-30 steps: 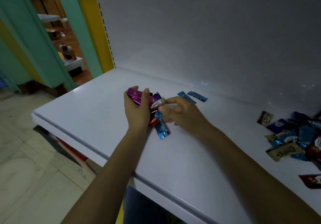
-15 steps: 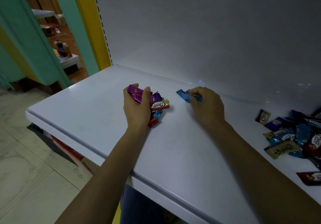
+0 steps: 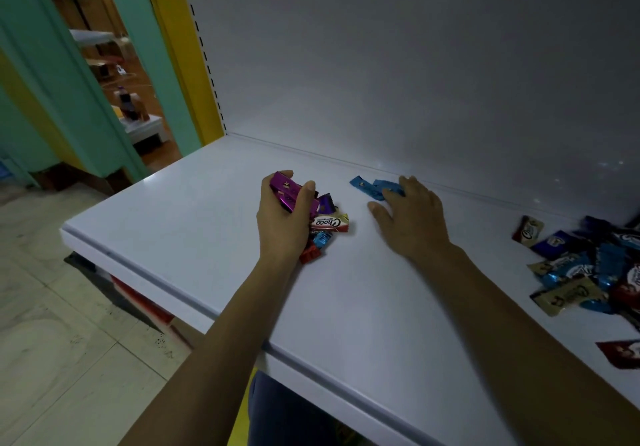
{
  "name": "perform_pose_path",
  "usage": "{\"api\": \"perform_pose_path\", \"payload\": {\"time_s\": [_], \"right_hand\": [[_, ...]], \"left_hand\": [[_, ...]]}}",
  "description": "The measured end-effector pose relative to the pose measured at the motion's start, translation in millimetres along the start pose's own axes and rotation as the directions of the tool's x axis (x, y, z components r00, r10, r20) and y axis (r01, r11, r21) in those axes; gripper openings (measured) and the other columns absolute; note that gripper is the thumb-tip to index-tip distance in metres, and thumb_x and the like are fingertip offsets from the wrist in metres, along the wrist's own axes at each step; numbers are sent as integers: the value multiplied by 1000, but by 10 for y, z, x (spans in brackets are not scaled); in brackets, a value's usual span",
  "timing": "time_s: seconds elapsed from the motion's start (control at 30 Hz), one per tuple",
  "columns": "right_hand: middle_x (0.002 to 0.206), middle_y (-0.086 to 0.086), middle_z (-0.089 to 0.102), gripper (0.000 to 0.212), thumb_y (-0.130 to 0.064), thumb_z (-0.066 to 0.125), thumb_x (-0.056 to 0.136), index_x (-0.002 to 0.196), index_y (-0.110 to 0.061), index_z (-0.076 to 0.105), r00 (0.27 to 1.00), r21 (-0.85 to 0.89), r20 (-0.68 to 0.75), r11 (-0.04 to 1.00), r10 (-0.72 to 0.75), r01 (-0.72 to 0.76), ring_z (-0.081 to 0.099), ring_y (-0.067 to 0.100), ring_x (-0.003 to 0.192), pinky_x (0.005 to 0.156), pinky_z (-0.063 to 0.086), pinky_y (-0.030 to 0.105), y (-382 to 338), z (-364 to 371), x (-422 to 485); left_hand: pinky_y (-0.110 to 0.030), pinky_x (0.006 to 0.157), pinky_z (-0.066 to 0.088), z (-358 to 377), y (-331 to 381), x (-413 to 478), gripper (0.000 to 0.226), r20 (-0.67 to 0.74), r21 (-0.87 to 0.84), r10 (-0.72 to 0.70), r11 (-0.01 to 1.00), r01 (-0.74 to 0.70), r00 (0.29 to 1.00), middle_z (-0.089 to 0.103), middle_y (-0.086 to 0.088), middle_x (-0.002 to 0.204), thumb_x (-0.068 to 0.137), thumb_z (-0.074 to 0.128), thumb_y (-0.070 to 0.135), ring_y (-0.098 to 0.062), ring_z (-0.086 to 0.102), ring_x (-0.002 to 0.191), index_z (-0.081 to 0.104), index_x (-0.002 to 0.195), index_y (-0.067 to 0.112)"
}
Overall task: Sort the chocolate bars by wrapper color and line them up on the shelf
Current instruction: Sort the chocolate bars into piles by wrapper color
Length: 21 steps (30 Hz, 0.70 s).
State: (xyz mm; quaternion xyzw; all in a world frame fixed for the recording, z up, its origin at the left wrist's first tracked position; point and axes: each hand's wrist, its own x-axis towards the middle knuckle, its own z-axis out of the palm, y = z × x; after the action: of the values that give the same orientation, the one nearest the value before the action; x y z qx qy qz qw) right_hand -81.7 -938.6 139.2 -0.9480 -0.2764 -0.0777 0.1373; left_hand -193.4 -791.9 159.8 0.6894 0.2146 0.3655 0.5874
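Bunch of mixed chocolate bars (image 3: pixel 327 223) sits gripped in the left hand (image 3: pixel 285 219) as handy stock, I reckon; right hand (image 3: pixel 414 219) lies flat-fingered on blue bars (image 3: pixel 375 187) at 12 o'clock, probably starting that row; unsorted pile (image 3: pixel 581 272) waits at 3 o'clock.

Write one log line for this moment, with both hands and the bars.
left hand: grips mixed bars | right hand: rests on blue bars by back wall | unsorted pile: at right
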Motion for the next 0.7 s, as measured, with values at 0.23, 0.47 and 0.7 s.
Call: {"api": "perform_pose_path", "payload": {"time_s": [0.23, 0.47, 0.7], "right_hand": [[88, -3, 69, 27, -50, 57, 89, 102, -26, 62, 991, 751, 94, 660, -92, -10, 65, 7, 77, 70, 49, 24, -412, -252, -230], [72, 4, 69, 10, -12, 68, 86, 94, -9, 64, 990, 910, 119, 390, 74, -139, 63, 8, 51, 48, 44, 15, -492, -186, -231], [80, 7, 68, 10, -3, 60, 88, 85, -11, 58, 958, 932, 142, 293, 248, -214, 66, 5, 60, 60, 51, 21, -498, -110, -138]], "left_hand": [[-7, 63, 48, 2, 9, -20, 28, 5, 42, 25, 999, -25, 1000, 59, 14, 89, 94, 60, 22, 14, 61, 70, 49, 119, 16], [-10, 71, 50, -10, -10, -9, 28, -13, 73, 43, 996, -42, 999, 60, 16, 88, 93, 62, 26, 7, 63, 75, 50, 117, 18], [1, 62, 41, -211, 13, 182, 30, -49, 199, 32, 980, -21, 998, 52, 18, 90, 92, 62, 29, 4, 56, 80, 49, 117, 21]]}}
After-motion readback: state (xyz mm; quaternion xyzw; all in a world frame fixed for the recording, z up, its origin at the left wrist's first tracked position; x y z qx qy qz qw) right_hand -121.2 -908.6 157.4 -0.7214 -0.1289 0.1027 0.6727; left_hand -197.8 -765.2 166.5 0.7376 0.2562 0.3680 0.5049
